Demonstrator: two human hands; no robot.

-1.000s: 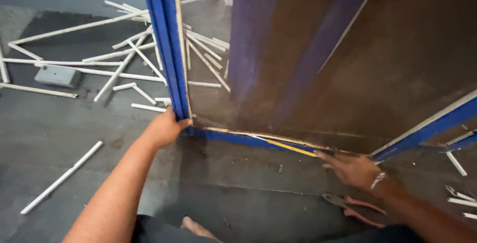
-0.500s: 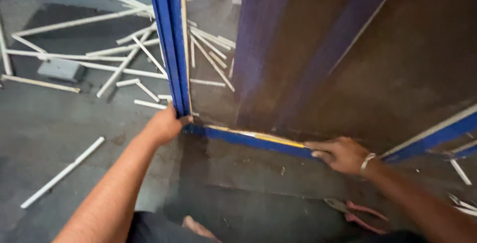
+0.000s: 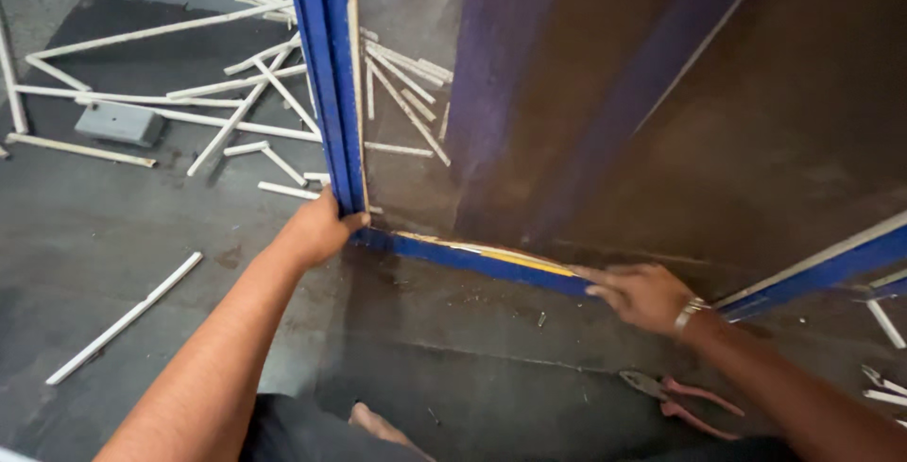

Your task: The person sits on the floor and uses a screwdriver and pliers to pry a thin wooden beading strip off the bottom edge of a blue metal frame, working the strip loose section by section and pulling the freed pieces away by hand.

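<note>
A blue-framed mesh screen panel [image 3: 331, 75] stands on the dark floor, its mesh [image 3: 680, 112] filling the right half of the view. My left hand [image 3: 316, 228] grips the lower corner where the upright meets the bottom rail [image 3: 472, 259]. My right hand [image 3: 638, 294] presses fingertips against a thin yellow strip [image 3: 515, 257] lying along the top of that rail. A bracelet sits on my right wrist.
Several white strips [image 3: 227, 108] lie scattered on the floor behind the frame, and one lone strip [image 3: 128, 316] at left. A grey block [image 3: 118, 124] rests among them. Red-handled pliers [image 3: 680, 396] lie near my right forearm. My bare foot [image 3: 378, 421] shows at the bottom.
My right hand has slid leftward along the bottom rail, pressing the yellow strip. My left hand has stayed on the corner. The view has shifted slightly.
</note>
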